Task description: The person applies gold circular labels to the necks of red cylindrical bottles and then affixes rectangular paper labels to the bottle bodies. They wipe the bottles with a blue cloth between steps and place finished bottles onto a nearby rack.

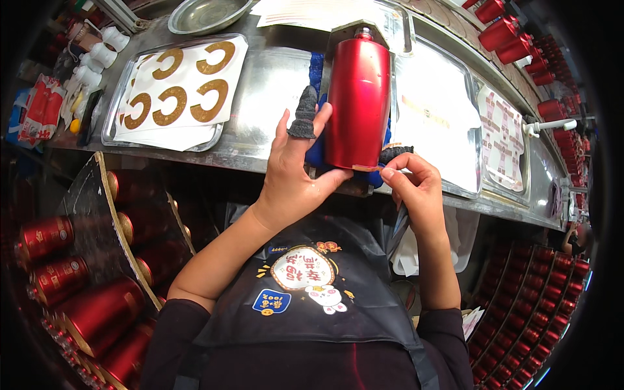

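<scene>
Head: L hand (294, 164) wide on btl (359, 104), R hand (416, 187) tight on strip (368, 169), trays (216, 136) alongside

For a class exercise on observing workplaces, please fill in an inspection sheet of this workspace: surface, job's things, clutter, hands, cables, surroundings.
Surface: metal bench, with blue cloth beneath the bottle.
Job's things: one glossy red bottle, neck pointing away from the person.
Clutter: sheets with gold C-shapes in a tray at left; metal bowl behind; pale sheets at right.
Left hand: fingers spread against the bottle's left side, one finger wrapped in dark material.
Right hand: thumb and finger close together by the bottle's base; grip unclear.
Cables: nothing seen.
Surroundings: many red containers at both sides.
</scene>
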Demonstrator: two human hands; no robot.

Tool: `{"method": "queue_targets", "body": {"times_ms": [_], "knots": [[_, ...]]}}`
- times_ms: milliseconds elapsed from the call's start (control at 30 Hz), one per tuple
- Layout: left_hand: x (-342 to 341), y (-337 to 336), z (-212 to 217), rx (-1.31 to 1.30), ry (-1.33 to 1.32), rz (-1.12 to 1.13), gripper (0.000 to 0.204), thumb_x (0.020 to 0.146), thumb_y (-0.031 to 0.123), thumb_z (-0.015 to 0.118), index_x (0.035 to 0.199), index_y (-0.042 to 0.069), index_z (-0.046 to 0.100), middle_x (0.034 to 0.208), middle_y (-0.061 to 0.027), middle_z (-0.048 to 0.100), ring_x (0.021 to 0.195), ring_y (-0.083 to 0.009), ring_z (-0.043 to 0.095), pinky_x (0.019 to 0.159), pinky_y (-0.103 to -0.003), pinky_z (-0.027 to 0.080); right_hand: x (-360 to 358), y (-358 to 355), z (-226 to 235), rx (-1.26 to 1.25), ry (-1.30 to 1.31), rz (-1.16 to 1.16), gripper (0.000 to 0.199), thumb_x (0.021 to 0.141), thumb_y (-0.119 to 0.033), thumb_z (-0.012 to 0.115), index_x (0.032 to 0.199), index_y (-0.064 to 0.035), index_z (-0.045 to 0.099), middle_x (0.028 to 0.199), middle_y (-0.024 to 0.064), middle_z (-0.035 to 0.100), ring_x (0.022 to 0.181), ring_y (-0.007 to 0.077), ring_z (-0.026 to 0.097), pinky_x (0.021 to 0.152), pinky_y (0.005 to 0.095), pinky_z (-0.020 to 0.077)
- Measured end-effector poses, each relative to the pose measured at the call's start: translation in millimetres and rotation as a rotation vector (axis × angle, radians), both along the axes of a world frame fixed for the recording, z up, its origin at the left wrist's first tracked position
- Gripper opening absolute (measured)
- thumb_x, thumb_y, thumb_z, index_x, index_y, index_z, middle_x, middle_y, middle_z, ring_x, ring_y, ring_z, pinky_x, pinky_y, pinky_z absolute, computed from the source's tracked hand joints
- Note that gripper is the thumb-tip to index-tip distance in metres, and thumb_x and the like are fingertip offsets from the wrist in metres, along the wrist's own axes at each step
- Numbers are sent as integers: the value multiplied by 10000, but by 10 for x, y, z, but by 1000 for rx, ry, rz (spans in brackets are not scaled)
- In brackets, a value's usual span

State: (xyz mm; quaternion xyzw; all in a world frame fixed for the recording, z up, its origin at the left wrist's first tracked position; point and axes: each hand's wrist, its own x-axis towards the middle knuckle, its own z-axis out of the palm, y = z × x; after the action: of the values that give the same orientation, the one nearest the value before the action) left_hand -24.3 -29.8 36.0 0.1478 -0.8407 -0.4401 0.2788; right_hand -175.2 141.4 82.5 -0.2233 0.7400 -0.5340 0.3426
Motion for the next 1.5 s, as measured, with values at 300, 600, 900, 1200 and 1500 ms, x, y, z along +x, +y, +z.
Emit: {"method": "queue_targets", "body": {"times_ms": [300, 600, 900, 1200, 1500], "knots": [[-195, 214, 7, 456, 170, 39, 903, 828, 171, 844, 1486, -156, 318, 1428, -314, 494, 1330, -347, 540, 1128, -400, 417, -26, 72, -84, -28, -105, -38, 107, 925, -106, 679, 868, -30, 628, 639, -39, 550, 483, 22, 458, 461, 189, 344], [-105, 71, -7, 760, 159, -91, 839, 944, 35, 704, 1583, -56, 168, 1612, -313, 301, 1506, -333, 333, 1204, -399, 322, 37, 42, -103, -98, -87, -42, 111, 915, -112, 681, 858, -31, 630, 704, -27, 589, 517, 15, 483, 465, 185, 356], [-76, 47, 1, 768, 171, -144, 812, 949, 39, 696, 1575, -73, 190, 1617, -297, 305, 1517, -311, 316, 1229, -407, 272, 41, 38, -119, -134, -98, -53, 109, 901, -114, 692, 846, -38, 635, 730, -27, 598, 545, 13, 493, 470, 188, 361], [-112, 97, 9, 698, 161, -99, 824, 919, 86, 764, 1532, -124, 255, 1586, -277, 367, 1482, -301, 376, 1217, -401, 289, 15, 43, -131, -142, -112, -27, 119, 899, -115, 696, 827, -43, 633, 721, -35, 599, 547, 12, 495, 471, 189, 362], [-119, 132, 22, 659, 160, -88, 809, 931, 86, 747, 1536, -123, 252, 1583, -274, 372, 1476, -292, 385, 1210, -395, 299, 7, 35, -150, -163, -112, -47, 114, 896, -109, 697, 824, -44, 638, 722, -34, 600, 551, 12, 495, 472, 190, 365]]}}
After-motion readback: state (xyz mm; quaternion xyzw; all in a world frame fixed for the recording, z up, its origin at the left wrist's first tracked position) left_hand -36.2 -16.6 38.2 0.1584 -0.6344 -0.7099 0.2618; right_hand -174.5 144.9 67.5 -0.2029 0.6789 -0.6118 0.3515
